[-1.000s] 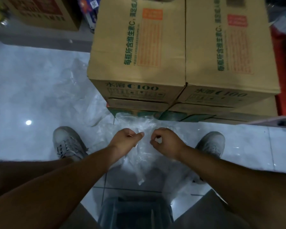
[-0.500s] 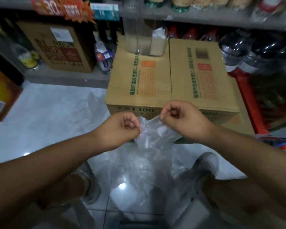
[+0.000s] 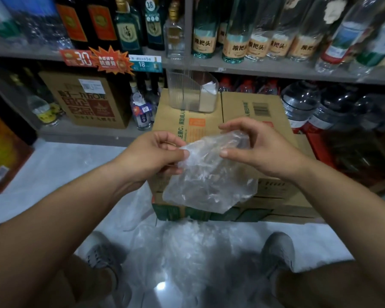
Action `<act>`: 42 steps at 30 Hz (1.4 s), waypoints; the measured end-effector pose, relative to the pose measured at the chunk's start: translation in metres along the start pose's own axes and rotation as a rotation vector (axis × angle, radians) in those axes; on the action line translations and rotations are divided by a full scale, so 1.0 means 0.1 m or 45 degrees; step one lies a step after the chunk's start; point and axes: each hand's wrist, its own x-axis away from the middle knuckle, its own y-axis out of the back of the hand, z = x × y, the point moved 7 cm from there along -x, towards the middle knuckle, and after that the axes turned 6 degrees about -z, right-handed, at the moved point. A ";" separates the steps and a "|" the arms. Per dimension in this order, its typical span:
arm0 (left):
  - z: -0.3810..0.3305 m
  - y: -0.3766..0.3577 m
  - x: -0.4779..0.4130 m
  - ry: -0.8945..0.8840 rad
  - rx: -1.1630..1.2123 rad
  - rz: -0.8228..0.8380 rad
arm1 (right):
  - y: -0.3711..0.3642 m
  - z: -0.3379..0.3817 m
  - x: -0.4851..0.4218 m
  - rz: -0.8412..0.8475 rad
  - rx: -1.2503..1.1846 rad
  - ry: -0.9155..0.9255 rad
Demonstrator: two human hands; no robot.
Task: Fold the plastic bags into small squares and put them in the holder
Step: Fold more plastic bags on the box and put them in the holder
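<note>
A clear plastic bag hangs crumpled in the air between my hands, above the front of the cardboard boxes. My left hand pinches its upper left edge between thumb and fingers. My right hand holds the upper right part, thumb under and fingers curved over the plastic. A clear plastic holder stands on the boxes at the back, with something white inside on its right. A heap of more clear bags lies on the floor between my shoes.
Stacked cardboard boxes stand right in front of me. Shelves with several bottles rise behind them, and a brown carton sits on the low shelf at left. My shoes rest on the white tile floor.
My hands have lifted the bag from the floor heap up over the boxes. The view has tilted up to the shelves. My right hand's fingers have spread wider on the plastic.
</note>
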 end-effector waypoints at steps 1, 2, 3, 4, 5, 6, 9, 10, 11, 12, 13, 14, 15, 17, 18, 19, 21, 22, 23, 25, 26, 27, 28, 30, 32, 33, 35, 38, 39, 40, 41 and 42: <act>-0.05 0.01 -0.02 -0.022 0.023 0.006 | 0.05 -0.02 -0.04 -0.056 0.012 -0.014; -0.10 0.02 -0.05 -0.050 0.031 0.011 | 0.10 -0.05 -0.07 -0.117 -0.018 -0.043; -0.15 0.03 -0.07 -0.078 0.027 0.016 | 0.15 -0.08 -0.10 -0.164 -0.082 -0.089; -0.18 0.03 -0.09 -0.103 0.012 0.023 | 0.19 -0.10 -0.12 -0.200 -0.159 -0.136; -0.21 0.03 -0.10 -0.122 -0.014 0.030 | 0.24 -0.11 -0.15 -0.231 -0.232 -0.169; -0.24 0.04 -0.12 -0.135 -0.046 0.037 | 0.29 -0.11 -0.19 -0.261 -0.291 -0.185; -0.24 0.03 -0.16 -0.151 -0.160 0.056 | 0.43 -0.11 -0.30 -0.329 -0.353 -0.203; -0.23 0.02 -0.17 -0.150 -0.187 0.052 | 0.46 -0.13 -0.34 -0.334 -0.350 -0.208; -0.22 0.01 -0.18 -0.141 -0.195 0.047 | 0.47 -0.15 -0.37 -0.334 -0.344 -0.219; -0.20 -0.01 -0.19 -0.119 -0.179 0.056 | 0.48 -0.17 -0.40 -0.332 -0.326 -0.225; -0.17 -0.05 -0.20 -0.084 -0.141 0.092 | 0.47 -0.18 -0.43 -0.328 -0.300 -0.225; -0.15 -0.10 -0.20 -0.048 -0.108 0.146 | 0.46 -0.20 -0.47 -0.323 -0.263 -0.219; -0.13 -0.15 -0.21 -0.029 -0.115 0.190 | 0.45 -0.21 -0.50 -0.316 -0.223 -0.212; -0.10 -0.21 -0.25 -0.038 -0.197 0.196 | 0.43 -0.21 -0.57 -0.300 -0.162 -0.172; -0.08 -0.21 -0.28 -0.045 -0.216 0.167 | 0.44 -0.19 -0.60 -0.292 -0.155 -0.141; -0.06 -0.19 -0.31 -0.042 -0.206 0.121 | 0.46 -0.16 -0.61 -0.292 -0.158 -0.109; -0.04 -0.09 -0.40 -0.008 -0.119 0.006 | 0.56 -0.13 -0.64 -0.338 -0.167 -0.044; -0.02 -0.02 -0.45 0.016 -0.058 -0.051 | 0.63 -0.14 -0.63 -0.392 -0.149 -0.035; -0.01 0.06 -0.49 0.041 -0.001 -0.104 | 0.69 -0.17 -0.60 -0.464 -0.096 -0.038; 0.05 0.21 -0.58 0.091 0.078 -0.187 | 0.79 -0.24 -0.51 -0.567 0.039 -0.057; 0.10 0.27 -0.60 0.119 0.097 -0.216 | 0.79 -0.26 -0.46 -0.540 0.064 -0.075; 0.15 0.32 -0.62 0.147 0.108 -0.237 | 0.74 -0.28 -0.41 -0.446 0.061 -0.103; 0.21 0.35 -0.64 0.170 0.112 -0.252 | 0.66 -0.30 -0.36 -0.301 0.057 -0.139; 0.30 0.38 -0.65 0.204 0.113 -0.262 | 0.45 -0.34 -0.26 0.011 0.118 -0.200; 0.35 0.39 -0.66 0.207 0.111 -0.258 | 0.29 -0.41 -0.20 0.159 0.182 -0.224; 0.37 0.39 -0.67 0.203 0.110 -0.259 | 0.24 -0.45 -0.20 0.177 0.200 -0.226; 0.38 0.40 -0.68 0.197 0.107 -0.258 | 0.12 -0.57 -0.21 0.217 0.234 -0.222; 0.39 0.41 -0.70 0.189 0.090 -0.254 | -0.03 -0.64 -0.21 0.261 0.246 -0.187; 0.39 0.42 -0.70 0.186 0.080 -0.258 | -0.02 -0.65 -0.22 0.246 0.239 -0.189; 0.40 0.44 -0.70 0.183 0.070 -0.263 | 0.00 -0.67 -0.22 0.229 0.223 -0.208; 0.40 0.46 -0.70 0.180 0.057 -0.272 | 0.04 -0.68 -0.22 0.218 0.207 -0.237; 0.41 0.48 -0.70 0.176 0.043 -0.285 | 0.09 -0.70 -0.22 0.213 0.195 -0.268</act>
